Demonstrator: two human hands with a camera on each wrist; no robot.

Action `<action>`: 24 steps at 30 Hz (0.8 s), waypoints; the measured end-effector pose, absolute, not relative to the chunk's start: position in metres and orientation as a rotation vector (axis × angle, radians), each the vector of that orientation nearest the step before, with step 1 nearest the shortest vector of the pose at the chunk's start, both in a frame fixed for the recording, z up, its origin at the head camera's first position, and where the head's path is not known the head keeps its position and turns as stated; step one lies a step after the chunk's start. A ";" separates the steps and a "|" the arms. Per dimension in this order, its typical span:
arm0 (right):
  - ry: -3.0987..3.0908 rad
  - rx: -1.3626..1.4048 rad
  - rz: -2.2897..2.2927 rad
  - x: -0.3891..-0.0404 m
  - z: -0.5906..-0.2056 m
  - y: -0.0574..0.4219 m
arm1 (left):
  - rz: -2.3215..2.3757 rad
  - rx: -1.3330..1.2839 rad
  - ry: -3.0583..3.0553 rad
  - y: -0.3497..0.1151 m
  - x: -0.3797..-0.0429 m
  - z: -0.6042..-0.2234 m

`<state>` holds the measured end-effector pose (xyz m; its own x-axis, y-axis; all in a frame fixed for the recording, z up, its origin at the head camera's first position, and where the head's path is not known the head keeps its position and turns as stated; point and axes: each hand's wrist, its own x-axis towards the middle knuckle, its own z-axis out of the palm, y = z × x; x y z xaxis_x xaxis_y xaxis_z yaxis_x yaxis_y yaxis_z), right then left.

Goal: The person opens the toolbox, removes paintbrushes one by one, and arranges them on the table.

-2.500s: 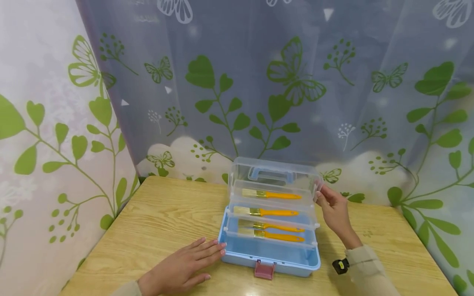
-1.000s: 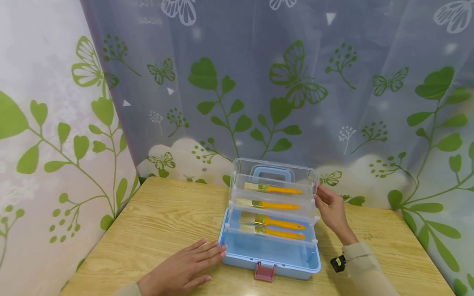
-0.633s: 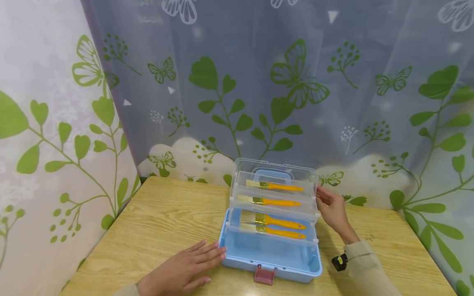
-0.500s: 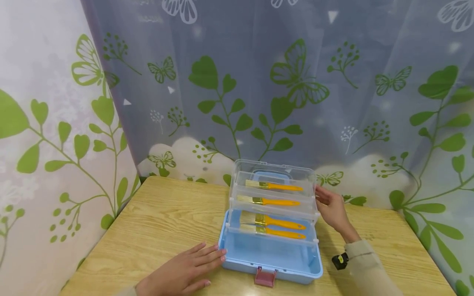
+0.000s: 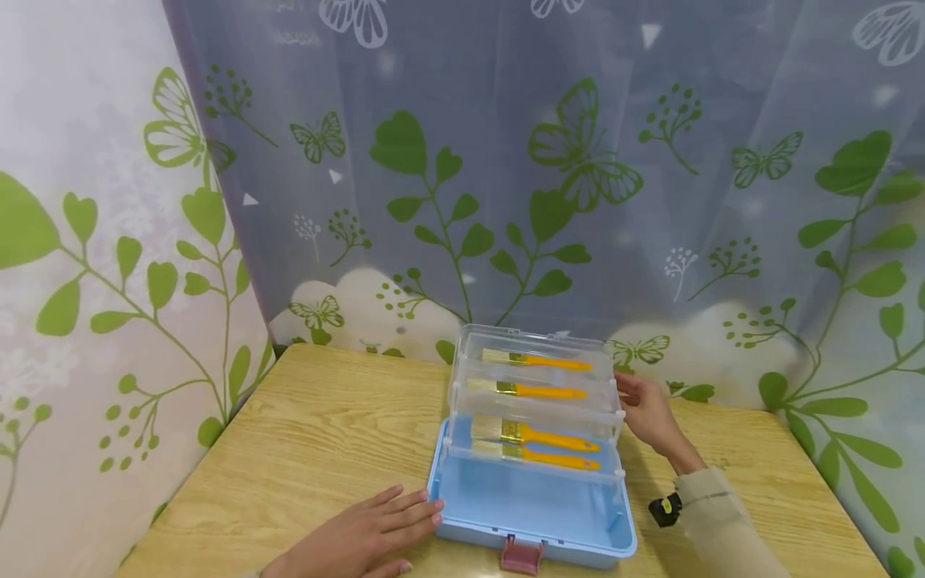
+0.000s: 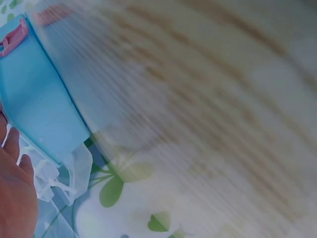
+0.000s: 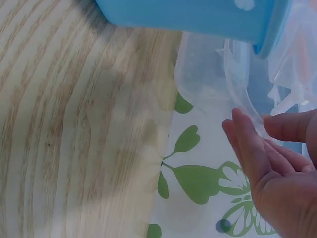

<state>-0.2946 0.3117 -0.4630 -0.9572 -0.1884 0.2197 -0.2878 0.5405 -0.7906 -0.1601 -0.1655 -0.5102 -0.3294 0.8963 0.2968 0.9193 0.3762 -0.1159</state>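
A light blue box (image 5: 527, 502) with a pink front latch (image 5: 522, 554) stands open on the table. Its clear lid (image 5: 538, 337) leans far back, and clear fold-out trays (image 5: 459, 405) are spread in steps above the base. Several paintbrushes (image 5: 556, 392) with yellow handles and pale bristles lie in these trays. My left hand (image 5: 361, 534) lies with extended fingers, its fingertips at the box's left edge. At the right side of the lid, my right hand (image 5: 654, 417) pinches the lid's edge between thumb and fingers, as the right wrist view shows.
The wooden table (image 5: 347, 417) reaches back to a grey-blue cloth (image 5: 470, 80) with green leaves and butterflies, close behind the lid. A pale cloth (image 5: 87, 120) hangs on the left. A black strap (image 5: 665, 510) is on the right wrist.
The lid has tipped further back and lower, with the right hand following it down. The trays have spread further apart. My left hand stays beside the box.
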 end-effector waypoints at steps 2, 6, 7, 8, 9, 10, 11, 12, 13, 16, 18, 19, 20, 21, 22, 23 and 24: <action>-2.688 0.398 1.443 -0.296 -0.464 0.311 | -0.100 -1.593 -2.317 -0.166 -0.160 -0.510; -2.712 0.375 1.580 -0.300 -0.466 0.312 | -0.102 -1.592 -2.311 -0.167 -0.160 -0.510; -2.710 0.378 1.616 -0.301 -0.466 0.312 | -0.101 -1.590 -2.312 -0.166 -0.160 -0.511; -2.709 0.383 1.638 -0.303 -0.467 0.313 | -0.102 -1.590 -2.314 -0.166 -0.160 -0.511; -2.704 0.390 1.660 -0.304 -0.468 0.314 | -0.106 -1.591 -2.317 -0.166 -0.160 -0.511; -2.701 0.399 1.683 -0.304 -0.469 0.315 | -0.108 -1.590 -2.319 -0.166 -0.160 -0.510; -2.702 0.398 1.703 -0.305 -0.470 0.315 | -0.110 -1.589 -2.325 -0.166 -0.160 -0.510; -2.702 0.399 1.724 -0.306 -0.471 0.315 | -0.116 -1.589 -2.328 -0.166 -0.160 -0.510; -2.707 0.394 1.740 -0.306 -0.473 0.315 | -0.117 -1.588 -2.332 -0.166 -0.160 -0.509; -2.756 0.353 1.772 -0.305 -0.476 0.314 | -0.140 -1.590 -2.356 -0.165 -0.159 -0.509; -2.784 0.308 1.785 -0.304 -0.478 0.313 | -0.152 -1.593 -2.364 -0.165 -0.159 -0.509; -2.799 0.289 1.779 -0.303 -0.479 0.312 | -0.154 -1.596 -2.362 -0.165 -0.159 -0.509; -2.809 0.275 1.774 -0.302 -0.479 0.312 | -0.161 -1.597 -2.363 -0.165 -0.159 -0.509; -2.813 0.260 1.775 -0.302 -0.480 0.312 | -0.165 -1.597 -2.359 -0.165 -0.159 -0.509; -2.814 0.247 1.774 -0.302 -0.480 0.312 | -0.163 -1.596 -2.353 -0.165 -0.159 -0.509; -2.817 0.239 1.770 -0.302 -0.480 0.312 | -0.164 -1.596 -2.350 -0.165 -0.159 -0.510; -2.822 0.238 1.763 -0.302 -0.480 0.313 | -0.166 -1.595 -2.349 -0.165 -0.159 -0.510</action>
